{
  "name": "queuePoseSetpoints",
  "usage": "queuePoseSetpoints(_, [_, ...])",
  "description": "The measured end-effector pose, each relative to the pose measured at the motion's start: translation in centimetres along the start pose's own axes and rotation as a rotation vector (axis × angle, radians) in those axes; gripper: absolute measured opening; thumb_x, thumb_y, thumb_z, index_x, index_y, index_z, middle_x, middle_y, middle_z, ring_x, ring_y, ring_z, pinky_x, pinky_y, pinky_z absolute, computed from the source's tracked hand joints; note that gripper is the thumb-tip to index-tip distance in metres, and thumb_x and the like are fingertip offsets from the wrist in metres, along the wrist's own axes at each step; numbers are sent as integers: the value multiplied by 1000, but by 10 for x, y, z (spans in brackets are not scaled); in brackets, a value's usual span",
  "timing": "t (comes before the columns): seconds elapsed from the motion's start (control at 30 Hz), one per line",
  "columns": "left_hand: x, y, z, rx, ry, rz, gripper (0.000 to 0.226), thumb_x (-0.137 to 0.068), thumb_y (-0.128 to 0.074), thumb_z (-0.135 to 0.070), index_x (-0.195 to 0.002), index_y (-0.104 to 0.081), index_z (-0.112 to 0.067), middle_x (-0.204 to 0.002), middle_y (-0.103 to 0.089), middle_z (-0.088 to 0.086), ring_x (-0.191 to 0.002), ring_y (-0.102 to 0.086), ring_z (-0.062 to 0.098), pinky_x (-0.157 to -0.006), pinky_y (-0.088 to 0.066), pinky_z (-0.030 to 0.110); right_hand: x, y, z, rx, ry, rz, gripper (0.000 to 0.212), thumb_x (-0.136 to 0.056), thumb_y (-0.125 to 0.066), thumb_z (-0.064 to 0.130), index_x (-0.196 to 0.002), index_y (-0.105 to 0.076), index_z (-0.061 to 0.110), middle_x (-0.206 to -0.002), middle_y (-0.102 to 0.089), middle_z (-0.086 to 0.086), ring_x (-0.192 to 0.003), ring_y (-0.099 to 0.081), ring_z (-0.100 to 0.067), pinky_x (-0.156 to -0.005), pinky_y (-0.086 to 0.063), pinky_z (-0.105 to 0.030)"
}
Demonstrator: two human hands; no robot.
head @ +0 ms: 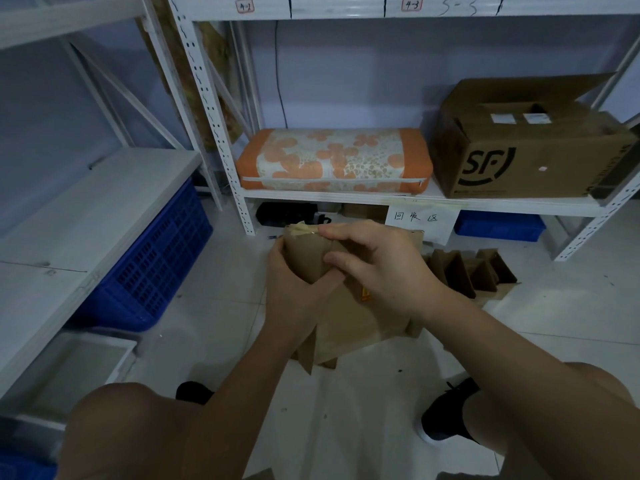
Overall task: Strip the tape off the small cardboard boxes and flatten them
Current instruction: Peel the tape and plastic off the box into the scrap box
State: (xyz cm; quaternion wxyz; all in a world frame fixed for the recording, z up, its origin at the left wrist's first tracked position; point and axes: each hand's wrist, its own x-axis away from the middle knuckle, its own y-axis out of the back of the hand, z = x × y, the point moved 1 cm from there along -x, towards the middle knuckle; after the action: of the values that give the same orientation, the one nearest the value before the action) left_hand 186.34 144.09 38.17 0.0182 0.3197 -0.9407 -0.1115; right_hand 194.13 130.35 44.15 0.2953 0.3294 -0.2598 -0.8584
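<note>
A small brown cardboard box (306,256) is held up above the floor in front of me. My left hand (289,289) grips its left side and lower edge. My right hand (377,265) holds it from the right, with the index finger stretched along the top edge next to a strip of yellowish tape (301,230). Under the held box lies a pile of flat cardboard (353,323) on the floor. More small folded boxes (464,271) stand on the floor to the right.
A white shelf rack (242,202) stands ahead, carrying an orange flowered cushion (332,161) and a large open SF carton (526,150). Blue crates sit at the left (156,265) and under the shelf (498,226). My knees and black shoes frame the tiled floor.
</note>
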Motion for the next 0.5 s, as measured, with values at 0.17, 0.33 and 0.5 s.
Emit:
queuePoseSetpoints(0.17, [1,-1,-5,-20,-1,45,110,-61,-76,-59,-156,-28,-31,-148,-45,-5,-134,-50,16,-105,-51,42,-2,0,3,-77,-104,-30,32,-80,-85,30,-109,-71,29,-111,-67,16,-111,-58,-4,-96,-48,-26])
queuePoseSetpoints(0.33, [1,0,-9,-9,-28,64,114,-56,-78,-67,-154,-32,-32,-146,-48,-7,-131,-52,13,-103,-53,39,-4,-1,1,-119,-140,-94,22,-79,-85,27,-96,-71,29,-102,-68,1,-100,-63,-13,-90,-52,-39])
queuePoseSetpoints(0.5, [2,-1,-11,44,-15,92,109,-54,-81,-66,-148,-37,-34,-136,-53,-16,-123,-56,4,-95,-55,30,-2,-4,-4,-59,-37,-192,10,-85,-79,22,-92,-74,18,-87,-65,4,-85,-61,-10,-76,-49,-25])
